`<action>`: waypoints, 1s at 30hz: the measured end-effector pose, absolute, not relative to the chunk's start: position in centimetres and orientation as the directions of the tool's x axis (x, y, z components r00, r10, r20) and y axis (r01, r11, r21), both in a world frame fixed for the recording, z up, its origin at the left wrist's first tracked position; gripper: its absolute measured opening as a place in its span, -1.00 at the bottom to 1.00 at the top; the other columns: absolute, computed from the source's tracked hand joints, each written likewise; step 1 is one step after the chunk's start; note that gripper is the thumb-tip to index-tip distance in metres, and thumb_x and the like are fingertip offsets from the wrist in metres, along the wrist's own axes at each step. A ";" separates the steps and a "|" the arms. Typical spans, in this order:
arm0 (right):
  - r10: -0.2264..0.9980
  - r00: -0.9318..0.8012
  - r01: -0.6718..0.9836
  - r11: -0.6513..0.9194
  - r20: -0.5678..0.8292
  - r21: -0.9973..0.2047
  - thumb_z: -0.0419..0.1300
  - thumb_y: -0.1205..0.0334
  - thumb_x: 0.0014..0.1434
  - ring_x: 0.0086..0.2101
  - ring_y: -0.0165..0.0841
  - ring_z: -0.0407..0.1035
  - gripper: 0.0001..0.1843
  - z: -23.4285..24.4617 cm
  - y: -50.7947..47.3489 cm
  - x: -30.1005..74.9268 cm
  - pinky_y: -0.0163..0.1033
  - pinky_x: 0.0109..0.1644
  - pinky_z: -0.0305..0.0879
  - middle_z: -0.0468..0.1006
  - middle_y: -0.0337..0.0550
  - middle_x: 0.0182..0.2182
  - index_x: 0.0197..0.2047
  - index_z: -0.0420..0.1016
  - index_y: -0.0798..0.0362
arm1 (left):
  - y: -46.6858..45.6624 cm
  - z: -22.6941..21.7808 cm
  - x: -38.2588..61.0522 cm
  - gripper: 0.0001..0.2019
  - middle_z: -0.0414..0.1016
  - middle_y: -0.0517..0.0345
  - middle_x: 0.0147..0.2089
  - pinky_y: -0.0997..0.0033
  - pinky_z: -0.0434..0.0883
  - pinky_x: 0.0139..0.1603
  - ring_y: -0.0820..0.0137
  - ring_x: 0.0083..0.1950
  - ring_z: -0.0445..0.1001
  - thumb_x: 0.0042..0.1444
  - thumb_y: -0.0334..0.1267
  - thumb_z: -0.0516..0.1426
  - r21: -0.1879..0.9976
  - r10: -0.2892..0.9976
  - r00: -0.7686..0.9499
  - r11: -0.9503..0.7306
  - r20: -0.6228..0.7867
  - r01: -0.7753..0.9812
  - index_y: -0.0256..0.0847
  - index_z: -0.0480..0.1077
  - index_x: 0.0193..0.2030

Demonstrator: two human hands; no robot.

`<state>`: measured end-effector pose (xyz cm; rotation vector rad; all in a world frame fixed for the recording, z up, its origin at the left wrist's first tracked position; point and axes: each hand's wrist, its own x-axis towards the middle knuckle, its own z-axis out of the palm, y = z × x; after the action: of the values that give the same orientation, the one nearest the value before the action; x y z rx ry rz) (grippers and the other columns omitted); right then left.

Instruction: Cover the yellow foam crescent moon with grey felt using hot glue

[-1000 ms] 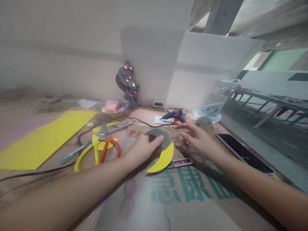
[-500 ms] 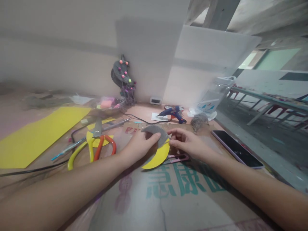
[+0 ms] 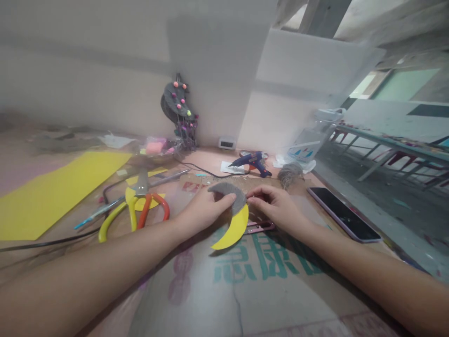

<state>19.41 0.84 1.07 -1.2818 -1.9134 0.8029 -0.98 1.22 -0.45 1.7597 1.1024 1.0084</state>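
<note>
Between both hands: yellow-grey crescent (image 3: 235, 223), long axis top to bottom-left. L hand (image 3: 205, 211) pinches its grey top; R hand (image 3: 278, 209), fingers curled, meets its right edge (grip unclear).

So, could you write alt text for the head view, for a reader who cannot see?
The left hand grips a yellow crescent, partly covered in grey, while the right hand pinches its edge. Scissors, a glue gun and a phone lie nearby.

The crescent (image 3: 233, 222) sits between the left hand (image 3: 203, 210) and right hand (image 3: 277, 208), above the cardboard (image 3: 245, 290). Scissors (image 3: 140, 208) lie to its left, the glue gun (image 3: 250, 161) behind it, and the phone (image 3: 342, 213) to its right.
</note>
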 end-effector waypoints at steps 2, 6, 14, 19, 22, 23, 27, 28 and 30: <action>0.937 -0.268 0.529 0.337 0.223 -0.779 0.17 0.10 0.13 -0.57 -0.42 0.26 -0.81 1.0 0.9 19.4 -0.29 -0.46 0.22 0.37 -0.32 -0.63 -0.30 0.50 0.04 | 1.2 -0.4 -1.0 -0.74 0.51 0.21 -0.49 0.43 0.36 -0.36 0.35 -0.44 0.45 0.14 -0.12 0.08 0.913 0.934 0.297 -0.288 0.201 0.288 -0.23 0.51 -0.24; 0.922 -0.290 0.544 0.381 0.259 -0.748 0.18 0.10 0.13 -0.45 -0.37 0.35 -0.80 1.1 1.1 19.6 -0.27 -0.36 0.27 0.48 -0.23 -0.50 -0.30 0.51 0.05 | 1.1 -0.4 -0.9 -0.73 0.51 0.19 -0.49 0.43 0.34 -0.40 0.34 -0.44 0.45 0.13 -0.10 0.09 0.914 0.940 0.292 -0.268 0.178 0.306 -0.24 0.50 -0.26; 0.918 -0.366 0.471 0.326 0.155 -0.820 0.17 -0.03 0.13 -0.51 -0.43 0.27 -0.66 1.5 1.1 19.7 -0.32 -0.44 0.17 0.42 -0.24 -0.54 -0.38 0.49 0.10 | 0.8 -0.4 -0.9 -0.78 0.44 0.25 -0.57 0.45 0.29 -0.44 0.40 -0.51 0.38 0.13 -0.12 0.11 0.917 0.921 0.341 -0.287 0.186 0.275 -0.22 0.47 -0.29; 0.951 -0.308 0.272 0.060 -0.027 -0.960 0.28 -0.14 0.00 -0.67 -0.53 0.03 -0.58 0.9 1.0 19.3 -0.38 -0.61 -0.05 0.18 -0.41 -0.71 -0.43 0.40 0.09 | 1.2 -0.6 -0.6 -0.66 0.41 0.21 -0.52 0.45 0.30 -0.42 0.41 -0.47 0.37 0.13 0.04 0.10 0.940 0.915 0.369 -0.258 0.163 0.224 -0.23 0.40 -0.37; 0.966 -0.257 0.161 0.031 -0.011 -0.987 0.28 -0.13 0.01 -0.70 -0.54 0.03 -0.60 0.6 1.2 19.4 -0.39 -0.63 -0.09 0.17 -0.43 -0.71 -0.40 0.38 0.06 | 1.4 -0.7 -0.5 -0.66 0.40 0.20 -0.43 0.44 0.31 -0.39 0.41 -0.42 0.36 0.10 0.04 0.12 0.952 0.918 0.369 -0.232 0.146 0.200 -0.25 0.38 -0.29; 0.970 -0.242 0.145 0.039 0.003 -0.989 0.27 -0.12 0.03 -0.70 -0.54 0.04 -0.62 0.5 1.2 19.5 -0.39 -0.64 -0.08 0.17 -0.43 -0.71 -0.39 0.38 0.05 | 1.4 -0.7 -0.5 -0.68 0.39 0.20 -0.40 0.45 0.30 -0.38 0.42 -0.40 0.36 0.09 0.01 0.13 0.951 0.910 0.389 -0.235 0.141 0.204 -0.25 0.38 -0.27; 0.978 -0.206 0.158 0.075 0.042 -0.985 0.27 -0.08 0.06 -0.69 -0.53 0.08 -0.65 0.7 1.2 19.6 -0.39 -0.64 -0.05 0.21 -0.40 -0.69 -0.39 0.40 0.05 | 1.0 -0.5 -0.6 -0.87 0.32 0.28 -0.41 0.51 0.24 -0.39 0.45 -0.37 0.32 0.06 -0.20 0.15 0.907 0.837 0.521 -0.338 0.167 0.253 -0.21 0.34 -0.35; 0.978 -0.206 0.165 0.079 0.044 -0.983 0.27 -0.08 0.06 -0.69 -0.53 0.07 -0.65 0.8 1.1 19.6 -0.40 -0.64 -0.06 0.21 -0.40 -0.69 -0.39 0.40 0.06 | 0.9 -0.4 -0.7 -0.91 0.30 0.30 -0.43 0.51 0.23 -0.40 0.47 -0.38 0.31 0.06 -0.25 0.14 0.893 0.822 0.542 -0.365 0.177 0.262 -0.21 0.33 -0.37; 0.977 -0.210 0.170 0.081 0.044 -0.982 0.29 -0.08 0.04 -0.68 -0.55 0.06 -0.63 1.1 1.0 19.5 -0.41 -0.65 -0.07 0.21 -0.39 -0.68 -0.43 0.39 0.07 | 0.7 -0.2 -0.8 -0.97 0.29 0.32 -0.43 0.52 0.22 -0.40 0.49 -0.40 0.29 0.05 -0.33 0.11 0.876 0.800 0.566 -0.403 0.198 0.264 -0.21 0.32 -0.37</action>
<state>19.54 1.02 1.09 -1.1871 -1.5248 1.2217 -0.78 0.70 -0.23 1.9404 0.8577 0.7883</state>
